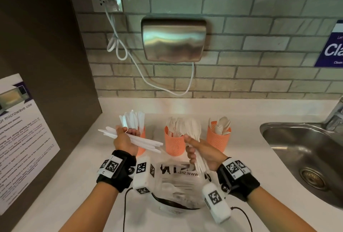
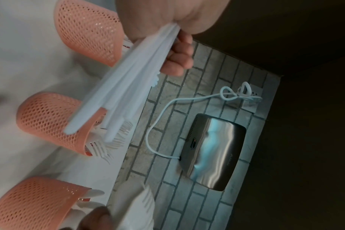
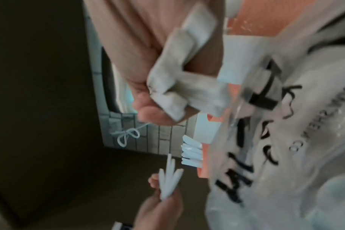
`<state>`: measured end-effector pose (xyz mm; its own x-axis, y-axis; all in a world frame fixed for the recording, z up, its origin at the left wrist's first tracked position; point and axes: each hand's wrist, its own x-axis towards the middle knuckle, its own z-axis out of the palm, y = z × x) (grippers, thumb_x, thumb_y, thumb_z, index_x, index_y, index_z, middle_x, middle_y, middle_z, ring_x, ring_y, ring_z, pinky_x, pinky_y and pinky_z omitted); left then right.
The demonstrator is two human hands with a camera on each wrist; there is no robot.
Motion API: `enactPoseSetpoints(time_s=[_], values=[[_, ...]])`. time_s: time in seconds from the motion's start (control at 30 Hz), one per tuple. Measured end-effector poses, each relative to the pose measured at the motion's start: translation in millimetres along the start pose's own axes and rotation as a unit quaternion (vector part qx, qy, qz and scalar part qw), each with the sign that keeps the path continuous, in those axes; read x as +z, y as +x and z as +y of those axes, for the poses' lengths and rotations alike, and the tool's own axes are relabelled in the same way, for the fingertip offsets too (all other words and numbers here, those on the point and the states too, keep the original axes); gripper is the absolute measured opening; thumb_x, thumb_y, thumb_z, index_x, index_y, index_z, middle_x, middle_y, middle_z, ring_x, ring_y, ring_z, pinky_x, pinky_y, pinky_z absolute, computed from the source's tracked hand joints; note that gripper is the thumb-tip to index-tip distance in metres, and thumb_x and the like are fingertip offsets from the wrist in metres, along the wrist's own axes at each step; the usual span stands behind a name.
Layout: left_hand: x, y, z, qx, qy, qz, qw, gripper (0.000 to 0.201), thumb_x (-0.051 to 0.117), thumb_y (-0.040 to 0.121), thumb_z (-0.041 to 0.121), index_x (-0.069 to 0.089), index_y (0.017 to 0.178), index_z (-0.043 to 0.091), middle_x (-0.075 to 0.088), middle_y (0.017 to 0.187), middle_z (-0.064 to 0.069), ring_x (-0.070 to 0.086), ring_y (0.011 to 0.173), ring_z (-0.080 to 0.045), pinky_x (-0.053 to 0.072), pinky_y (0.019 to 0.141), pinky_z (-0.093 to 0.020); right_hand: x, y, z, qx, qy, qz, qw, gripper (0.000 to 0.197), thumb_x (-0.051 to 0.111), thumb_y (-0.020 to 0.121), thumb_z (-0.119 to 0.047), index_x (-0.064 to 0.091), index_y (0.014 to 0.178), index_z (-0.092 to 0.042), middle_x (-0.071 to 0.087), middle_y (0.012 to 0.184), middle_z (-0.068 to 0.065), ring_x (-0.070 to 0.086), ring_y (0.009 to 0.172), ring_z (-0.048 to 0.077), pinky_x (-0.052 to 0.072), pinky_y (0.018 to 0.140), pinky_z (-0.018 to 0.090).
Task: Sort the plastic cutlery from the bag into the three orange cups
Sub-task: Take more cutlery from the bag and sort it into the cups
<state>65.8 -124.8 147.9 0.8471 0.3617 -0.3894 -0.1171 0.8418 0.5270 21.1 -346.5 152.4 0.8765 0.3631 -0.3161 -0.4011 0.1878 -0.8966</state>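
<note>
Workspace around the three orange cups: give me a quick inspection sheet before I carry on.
Surface: white counter, a steel sink at its right end.
Job's things: left cup holds knives, middle cup forks, right cup spoons; printed plastic bag lies in front of them.
Clutter: nothing seen.
Grippers: left hand grips a bundle of knives; right hand grips a bunch of white cutlery, type unclear.
Cables: white cord from wall socket to hand dryer; black wrist-camera leads.
Surroundings: brick-tiled wall, microwave notice, tap.
</note>
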Motion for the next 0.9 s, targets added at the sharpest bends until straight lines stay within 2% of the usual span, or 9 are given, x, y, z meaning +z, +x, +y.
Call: enactPoseSetpoints(time_s=[0.1,0.2,0.27,0.4,0.5,0.6,0.67,0.8,0.9], values=[[-2,0,-1,0.007,0.015,0.000,1.000,0.037,0.040,0.099,0.032,0.042,0.066,0.015,0.037,0.031,0.008,0.037,0.026,-0.005,0.043,0.040,-0.015,-1,5,-8,0.017,0.154,-0.040,0.987,0.023,0.062,0.075,-0.034,0.050,0.082,-0.017,0.044,0.043,-0.006,0.048,0.036,0.006,0.050,0.041,0.021],[0,2,2,0.024,0.060,-0.003,0.998,0.029,0.046,0.097,0.026,0.047,0.070,0.016,0.034,0.031,0.009,0.031,0.026,-0.005,0.033,0.034,-0.011,-3,9,-7,0.014,0.225,-0.069,0.972,0.037,0.081,0.060,-0.030,0.056,0.081,-0.015,0.046,0.043,-0.003,0.051,0.036,0.008,0.053,0.043,0.024],[4,5,7,0.049,0.082,-0.013,0.995,0.025,0.052,0.092,0.020,0.047,0.068,0.017,0.030,0.032,0.010,0.028,0.027,-0.004,0.028,0.033,-0.012,-3,11,-6,0.013,0.226,-0.067,0.972,0.040,0.080,0.061,-0.029,0.052,0.086,-0.016,0.045,0.043,-0.004,0.046,0.033,0.007,0.048,0.038,0.020],[23,12,22,0.125,0.130,-0.055,0.982,0.020,0.055,0.084,0.017,0.045,0.066,0.018,0.029,0.035,0.011,0.026,0.030,-0.005,0.026,0.034,-0.014,-1,12,-7,0.008,0.166,-0.027,0.986,0.017,0.058,0.078,-0.031,0.048,0.088,-0.021,0.038,0.040,-0.008,0.033,0.028,0.001,0.030,0.030,0.012],[44,23,35,0.231,0.194,-0.065,0.951,0.027,0.053,0.087,0.016,0.042,0.062,0.016,0.031,0.032,0.010,0.027,0.030,-0.005,0.026,0.035,-0.016,1,16,-9,-0.007,0.165,-0.017,0.986,0.018,0.059,0.076,-0.034,0.049,0.083,-0.022,0.035,0.037,-0.008,0.030,0.026,0.001,0.027,0.028,0.013],[62,42,43,0.303,0.273,-0.075,0.910,0.039,0.053,0.093,0.027,0.039,0.058,0.016,0.034,0.031,0.011,0.031,0.030,-0.005,0.029,0.036,-0.017,4,21,-12,-0.019,0.169,-0.004,0.985,0.020,0.059,0.075,-0.036,0.048,0.081,-0.021,0.033,0.037,-0.008,0.028,0.026,0.001,0.027,0.027,0.014],[68,55,44,0.319,0.296,-0.079,0.897,0.042,0.053,0.093,0.032,0.039,0.057,0.016,0.037,0.034,0.010,0.034,0.031,-0.005,0.033,0.038,-0.019,5,22,-14,-0.027,0.169,-0.003,0.985,0.020,0.058,0.075,-0.037,0.048,0.081,-0.020,0.032,0.037,-0.008,0.028,0.026,0.001,0.027,0.027,0.014],[67,75,33,0.326,0.331,-0.079,0.882,0.042,0.050,0.094,0.036,0.042,0.058,0.015,0.040,0.048,-0.003,0.040,0.035,-0.006,0.040,0.044,-0.019,8,22,-14,-0.036,0.156,-0.012,0.987,0.020,0.056,0.077,-0.038,0.048,0.081,-0.019,0.032,0.038,-0.008,0.027,0.027,0.001,0.026,0.029,0.013],[55,88,18,0.302,0.364,-0.091,0.877,0.045,0.051,0.094,0.036,0.043,0.056,0.013,0.043,0.048,-0.003,0.045,0.045,-0.015,0.042,0.055,-0.026,10,22,-12,-0.029,0.155,-0.015,0.987,0.020,0.057,0.078,-0.037,0.049,0.082,-0.019,0.031,0.039,-0.008,0.026,0.028,0.001,0.024,0.029,0.013]])
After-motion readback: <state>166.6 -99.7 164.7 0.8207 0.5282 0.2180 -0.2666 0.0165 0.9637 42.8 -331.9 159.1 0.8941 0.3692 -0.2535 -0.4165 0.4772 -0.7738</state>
